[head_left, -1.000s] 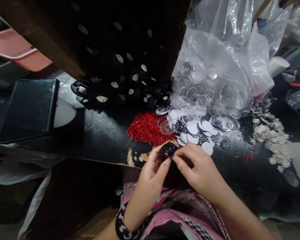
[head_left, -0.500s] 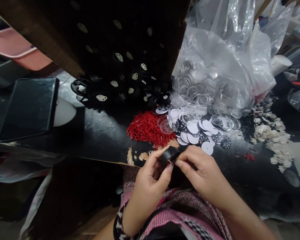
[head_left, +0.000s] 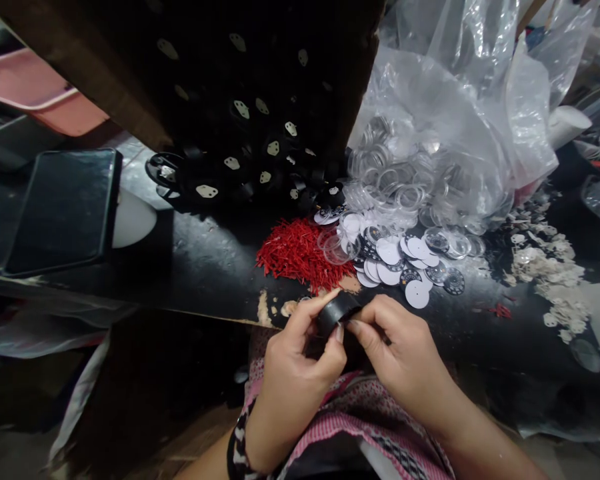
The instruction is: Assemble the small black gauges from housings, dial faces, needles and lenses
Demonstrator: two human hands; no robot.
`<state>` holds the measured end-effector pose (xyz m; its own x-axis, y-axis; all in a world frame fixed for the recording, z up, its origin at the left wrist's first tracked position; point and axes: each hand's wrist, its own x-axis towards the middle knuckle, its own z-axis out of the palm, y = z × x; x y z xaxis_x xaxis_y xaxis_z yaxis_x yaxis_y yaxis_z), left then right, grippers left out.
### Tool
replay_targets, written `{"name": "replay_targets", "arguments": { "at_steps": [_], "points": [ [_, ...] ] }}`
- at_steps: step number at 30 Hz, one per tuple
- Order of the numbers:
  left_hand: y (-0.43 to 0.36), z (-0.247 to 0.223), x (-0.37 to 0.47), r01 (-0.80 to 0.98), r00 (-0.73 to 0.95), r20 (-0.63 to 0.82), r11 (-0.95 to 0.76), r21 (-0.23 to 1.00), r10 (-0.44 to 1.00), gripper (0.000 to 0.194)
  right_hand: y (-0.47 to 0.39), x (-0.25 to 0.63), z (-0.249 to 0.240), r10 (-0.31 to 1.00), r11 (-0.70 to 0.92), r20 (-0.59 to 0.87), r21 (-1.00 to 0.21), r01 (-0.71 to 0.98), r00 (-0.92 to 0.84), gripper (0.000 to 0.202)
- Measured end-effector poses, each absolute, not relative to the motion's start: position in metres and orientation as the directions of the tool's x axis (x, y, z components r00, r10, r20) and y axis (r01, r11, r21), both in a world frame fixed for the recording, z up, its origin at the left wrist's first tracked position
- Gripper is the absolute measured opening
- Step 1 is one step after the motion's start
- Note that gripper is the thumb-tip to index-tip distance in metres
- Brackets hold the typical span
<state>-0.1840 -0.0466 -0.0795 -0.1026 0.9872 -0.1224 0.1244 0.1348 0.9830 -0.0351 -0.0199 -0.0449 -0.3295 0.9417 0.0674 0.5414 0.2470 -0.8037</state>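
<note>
My left hand (head_left: pixel 297 370) grips a black round plastic case (head_left: pixel 337 315) just over the table's front edge, thumb below and index finger along its upper left side. The fingers of my right hand (head_left: pixel 403 353) are closed in a pinch at the right edge of the case; whether a small part sits between them is hidden. The inside of the case is turned out of sight. Behind my hands lies a heap of thin red pieces (head_left: pixel 300 253). White and black printed discs (head_left: pixel 389 251) are piled to its right.
Clear plastic rings (head_left: pixel 407 195) spill from a plastic bag (head_left: pixel 440 100) behind the discs. A large dark box (head_left: pixel 145 113) at the back holds black parts with pale plates. Small off-white parts (head_left: pixel 563 273) lie at right. A phone-like black slab (head_left: pixel 65 210) leans at left.
The black case has tilted, so the red and orange bits visible in its opening before are now hidden. Both hands keep their grip in nearly the same place. The view has shifted slightly.
</note>
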Motion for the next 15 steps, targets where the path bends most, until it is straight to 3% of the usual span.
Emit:
{"name": "replay_targets", "arguments": {
  "at_steps": [5,8,11,15],
  "points": [
    [-0.043,-0.076,-0.186,0.096,-0.047,-0.149,0.153,0.984,0.988,0.032,-0.018,-0.032,-0.041,0.946,0.200,0.009,-0.801,0.564,-0.324,0.022],
    [-0.036,-0.079,-0.188,-0.108,0.066,-0.256,0.262,0.959,0.964,0.032,-0.016,-0.026,-0.040,0.944,0.208,-0.001,-0.774,0.597,-0.330,0.026],
    [-0.031,-0.084,-0.191,-0.321,0.180,-0.354,0.394,0.861,0.918,0.038,-0.012,-0.022,-0.041,0.919,0.339,0.110,-0.711,0.616,-0.379,0.010],
    [-0.031,-0.088,-0.194,-0.326,0.190,-0.399,0.441,0.836,0.897,0.044,-0.004,-0.026,-0.046,0.837,0.539,0.223,-0.498,0.680,-0.500,0.015]
  ]
}}
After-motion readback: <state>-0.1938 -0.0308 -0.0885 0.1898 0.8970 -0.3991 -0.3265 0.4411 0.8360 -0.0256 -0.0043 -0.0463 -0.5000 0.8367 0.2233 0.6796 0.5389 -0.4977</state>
